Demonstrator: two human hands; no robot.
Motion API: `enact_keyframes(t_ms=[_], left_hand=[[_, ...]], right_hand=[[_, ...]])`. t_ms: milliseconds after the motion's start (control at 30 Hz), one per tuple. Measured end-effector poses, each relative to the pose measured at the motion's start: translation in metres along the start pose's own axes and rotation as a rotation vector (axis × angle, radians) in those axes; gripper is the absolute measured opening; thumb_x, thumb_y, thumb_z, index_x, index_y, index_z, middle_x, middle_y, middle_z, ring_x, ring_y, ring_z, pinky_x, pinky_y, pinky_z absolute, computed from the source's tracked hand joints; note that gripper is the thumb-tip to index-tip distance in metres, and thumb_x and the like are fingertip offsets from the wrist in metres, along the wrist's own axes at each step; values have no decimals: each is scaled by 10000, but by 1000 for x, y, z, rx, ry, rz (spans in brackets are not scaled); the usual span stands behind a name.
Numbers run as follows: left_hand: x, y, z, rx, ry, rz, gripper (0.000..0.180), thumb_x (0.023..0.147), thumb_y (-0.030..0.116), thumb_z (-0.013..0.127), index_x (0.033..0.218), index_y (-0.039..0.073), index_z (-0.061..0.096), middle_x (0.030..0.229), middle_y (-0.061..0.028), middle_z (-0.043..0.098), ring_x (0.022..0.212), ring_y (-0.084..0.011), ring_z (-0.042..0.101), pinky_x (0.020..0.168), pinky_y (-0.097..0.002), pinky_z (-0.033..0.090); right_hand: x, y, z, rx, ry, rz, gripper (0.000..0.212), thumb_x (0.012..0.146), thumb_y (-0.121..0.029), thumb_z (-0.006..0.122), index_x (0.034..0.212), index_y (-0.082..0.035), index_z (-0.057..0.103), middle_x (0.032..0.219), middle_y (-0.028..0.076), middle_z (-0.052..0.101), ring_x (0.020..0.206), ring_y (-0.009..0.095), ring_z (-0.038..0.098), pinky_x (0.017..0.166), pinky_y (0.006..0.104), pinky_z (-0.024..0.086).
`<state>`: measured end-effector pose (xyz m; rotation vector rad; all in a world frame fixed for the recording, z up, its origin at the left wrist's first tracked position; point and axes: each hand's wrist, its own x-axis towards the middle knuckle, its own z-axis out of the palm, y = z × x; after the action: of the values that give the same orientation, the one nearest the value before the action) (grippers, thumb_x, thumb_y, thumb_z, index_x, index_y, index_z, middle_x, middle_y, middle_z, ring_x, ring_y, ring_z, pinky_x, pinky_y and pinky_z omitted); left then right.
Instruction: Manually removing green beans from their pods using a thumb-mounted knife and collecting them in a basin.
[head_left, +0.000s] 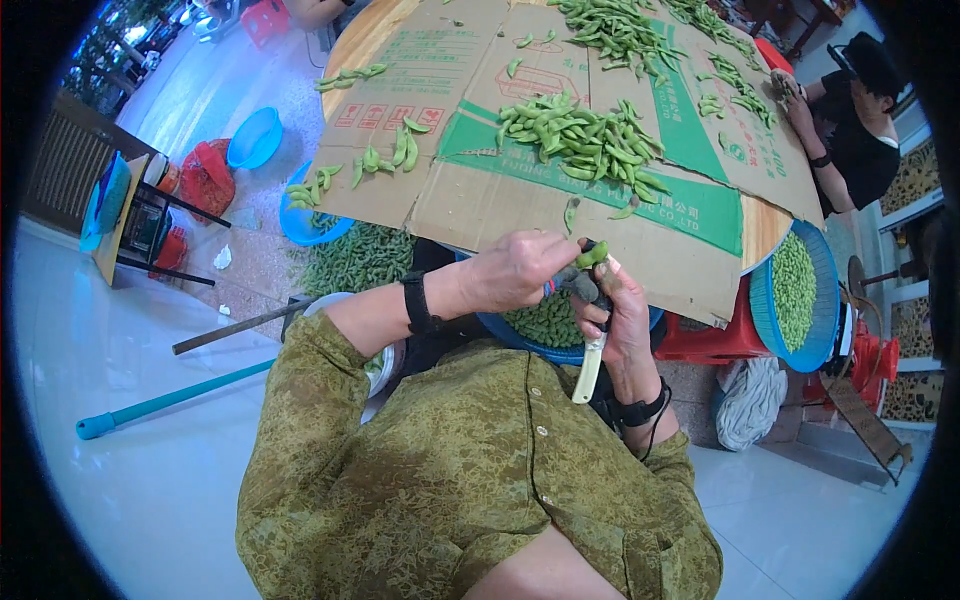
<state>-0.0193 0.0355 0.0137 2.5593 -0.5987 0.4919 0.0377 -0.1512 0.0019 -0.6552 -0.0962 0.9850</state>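
Note:
My left hand (518, 272) is closed, its fingertips pinched at one end of a green soybean pod (593, 254). My right hand (622, 312) wraps around a tool with a pale handle (588, 375) that points down toward my lap; the tool's working end is hidden by the fingers. The right thumb lies close against the pod. Dark coverings show on some fingertips where the hands meet. Just beyond them, a flattened cardboard sheet (400, 205) covers the table and carries a heap of soybean pods (580, 140).
Below the table edge sits a blue basin of shelled beans (545, 325). Another blue basket of beans (795, 290) stands at right, beside a red stool (715, 335). Pods pile on the floor (355, 262) at left, near a teal pole (180, 398). Another person (860, 140) works at far right.

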Motion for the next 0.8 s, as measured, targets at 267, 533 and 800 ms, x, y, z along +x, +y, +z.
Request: enact_keyframes(t_ms=[267, 533, 800], left_hand=[[-5, 12, -1, -735, -1, -405, 204, 901, 111, 571, 1083, 20, 589, 758, -54, 629, 608, -53, 538, 503, -234, 439], [-8, 14, -2, -624, 0, -332, 207, 847, 107, 602, 1022, -4, 607, 850, -202, 655, 788, -320, 664, 674, -353, 509], [-14, 17, 2, -527, 10, -264, 180, 807, 71, 602, 970, -5, 600, 825, -219, 634, 771, -389, 627, 654, -410, 496]], right_hand=[[1, 11, -7, -426, 178, -226, 303, 924, -115, 553, 1213, -26, 534, 762, 0, 549, 479, 56, 420, 395, 202, 343], [6, 7, -12, -1261, 223, -733, 380, 777, -43, 709, 1114, 13, 542, 755, 28, 571, 628, 117, 535, 560, 251, 429], [6, 5, -15, -1446, 109, -778, 322, 735, -24, 700, 1014, 9, 542, 774, 133, 570, 636, 221, 583, 573, 315, 462]])
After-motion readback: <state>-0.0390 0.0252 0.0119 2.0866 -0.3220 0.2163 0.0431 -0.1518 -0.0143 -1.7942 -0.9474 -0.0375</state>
